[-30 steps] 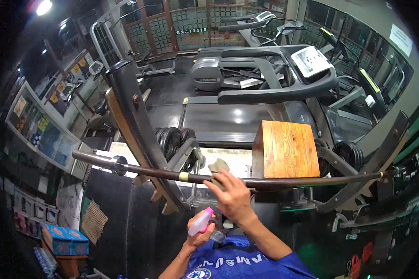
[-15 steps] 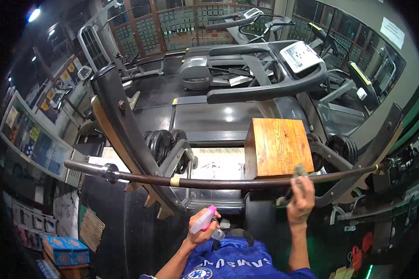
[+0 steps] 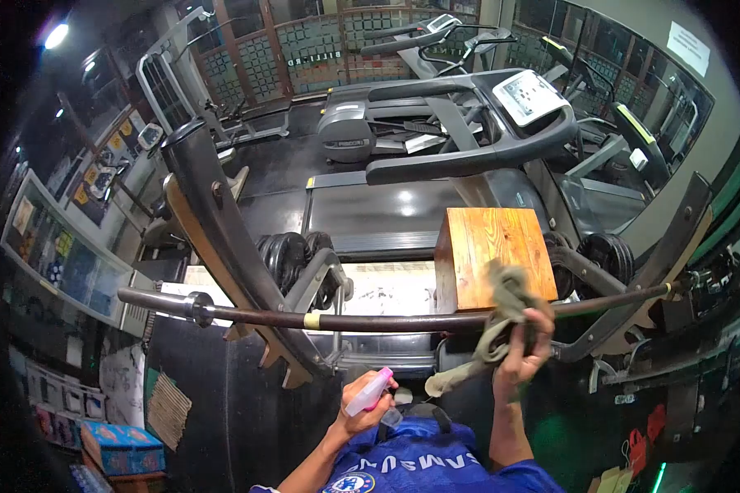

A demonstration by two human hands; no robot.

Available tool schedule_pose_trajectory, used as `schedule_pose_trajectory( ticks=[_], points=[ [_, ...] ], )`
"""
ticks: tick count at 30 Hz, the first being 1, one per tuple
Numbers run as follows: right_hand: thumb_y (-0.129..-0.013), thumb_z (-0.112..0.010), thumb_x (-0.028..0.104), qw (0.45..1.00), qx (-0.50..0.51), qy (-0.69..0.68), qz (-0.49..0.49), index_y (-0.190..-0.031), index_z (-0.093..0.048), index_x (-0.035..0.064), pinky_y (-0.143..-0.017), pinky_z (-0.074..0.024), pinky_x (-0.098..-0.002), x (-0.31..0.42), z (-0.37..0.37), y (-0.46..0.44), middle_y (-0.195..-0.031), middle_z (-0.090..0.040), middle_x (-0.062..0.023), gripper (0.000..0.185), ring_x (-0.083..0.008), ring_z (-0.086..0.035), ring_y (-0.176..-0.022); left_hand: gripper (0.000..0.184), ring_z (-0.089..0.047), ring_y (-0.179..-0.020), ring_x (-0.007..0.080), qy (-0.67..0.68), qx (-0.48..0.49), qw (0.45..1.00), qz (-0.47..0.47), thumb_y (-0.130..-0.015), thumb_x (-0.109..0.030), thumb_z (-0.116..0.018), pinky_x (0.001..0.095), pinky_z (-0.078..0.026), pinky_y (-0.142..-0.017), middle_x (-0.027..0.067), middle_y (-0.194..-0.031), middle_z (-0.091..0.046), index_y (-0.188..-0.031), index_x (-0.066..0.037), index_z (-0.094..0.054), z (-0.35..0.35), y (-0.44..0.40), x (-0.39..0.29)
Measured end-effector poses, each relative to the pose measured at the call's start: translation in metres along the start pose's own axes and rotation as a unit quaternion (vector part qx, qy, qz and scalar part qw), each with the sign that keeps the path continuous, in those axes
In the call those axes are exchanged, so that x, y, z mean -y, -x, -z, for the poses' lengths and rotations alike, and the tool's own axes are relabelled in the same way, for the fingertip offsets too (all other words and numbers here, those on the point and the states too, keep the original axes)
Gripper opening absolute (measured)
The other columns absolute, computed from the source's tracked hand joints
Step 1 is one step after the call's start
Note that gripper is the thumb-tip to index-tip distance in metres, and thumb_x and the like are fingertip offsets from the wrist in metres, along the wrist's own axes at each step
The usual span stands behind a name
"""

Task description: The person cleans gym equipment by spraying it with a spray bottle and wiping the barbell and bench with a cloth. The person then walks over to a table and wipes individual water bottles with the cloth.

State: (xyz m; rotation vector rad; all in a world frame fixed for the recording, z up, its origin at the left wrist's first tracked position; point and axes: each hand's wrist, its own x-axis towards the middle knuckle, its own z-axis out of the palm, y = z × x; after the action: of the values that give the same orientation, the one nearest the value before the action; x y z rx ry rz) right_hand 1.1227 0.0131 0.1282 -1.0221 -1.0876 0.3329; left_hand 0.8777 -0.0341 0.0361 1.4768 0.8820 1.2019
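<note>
My left hand (image 3: pixel 355 412) is closed around a small spray bottle (image 3: pixel 370 392) with a pink and translucent white head, held low in front of my blue shirt. A crumpled grey-green cloth (image 3: pixel 508 297) is gripped in my right hand (image 3: pixel 526 353). One end of it sticks up past the barbell (image 3: pixel 386 323), while another hangs down to the left. The cloth covers part of the bar, but I cannot tell whether it touches. Behind the bar stands a wooden box (image 3: pixel 477 238), partly hidden by the cloth.
Rack uprights rise at the left (image 3: pixel 222 238) and right (image 3: pixel 670 234) of the bar. Weight plates (image 3: pixel 284 261) sit behind the left upright. Farther back is a treadmill (image 3: pixel 386 205). A blue patterned box (image 3: pixel 123 448) is at lower left.
The cloth, bunched at the bar earlier, now hangs loose and spread out, blurred at its upper end. My right hand has shifted slightly left. My left hand still holds the bottle.
</note>
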Motion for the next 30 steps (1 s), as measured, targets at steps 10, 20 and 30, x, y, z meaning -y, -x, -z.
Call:
schedule_pose_trajectory(
  ticks=[10,20,30],
  points=[
    [-0.073,-0.075,0.006,0.903,0.203,0.342,0.164,-0.102,-0.068,0.0098,-0.104,-0.0422,-0.0511,-0.020,0.004,-0.003,-0.114,-0.057,-0.0131,0.030,-0.0344,-0.055,-0.113,0.026,-0.069,-0.066,0.0174,-0.028,-0.028,0.999,-0.001,-0.080,0.007,-0.062,0.0289,-0.057,-0.061,0.0141,-0.094,-0.067,-0.105,0.005,-0.062,0.004,0.001,0.003],
    [-0.065,-0.078,0.009,0.837,0.231,0.435,0.238,-0.113,-0.066,0.0190,-0.099,-0.0483,-0.0468,-0.034,0.023,0.000,-0.118,-0.057,-0.0087,0.051,-0.0306,-0.057,-0.110,0.026,-0.069,-0.066,0.0177,-0.036,-0.019,0.999,-0.010,-0.079,0.005,-0.062,0.0288,-0.056,-0.061,0.0141,-0.093,-0.068,-0.105,0.005,-0.062,0.004,-0.006,0.009],
    [-0.069,-0.070,-0.003,0.950,-0.002,0.299,0.092,-0.099,-0.066,0.0090,-0.088,-0.0519,-0.0443,-0.017,0.027,-0.032,-0.111,-0.060,-0.0152,0.032,-0.0336,-0.060,-0.107,0.027,-0.070,-0.066,0.0179,-0.023,-0.024,0.999,0.001,-0.080,0.003,-0.064,0.0291,-0.056,-0.061,0.0136,-0.094,-0.068,-0.107,0.005,-0.061,0.009,-0.008,0.005]
  ],
)
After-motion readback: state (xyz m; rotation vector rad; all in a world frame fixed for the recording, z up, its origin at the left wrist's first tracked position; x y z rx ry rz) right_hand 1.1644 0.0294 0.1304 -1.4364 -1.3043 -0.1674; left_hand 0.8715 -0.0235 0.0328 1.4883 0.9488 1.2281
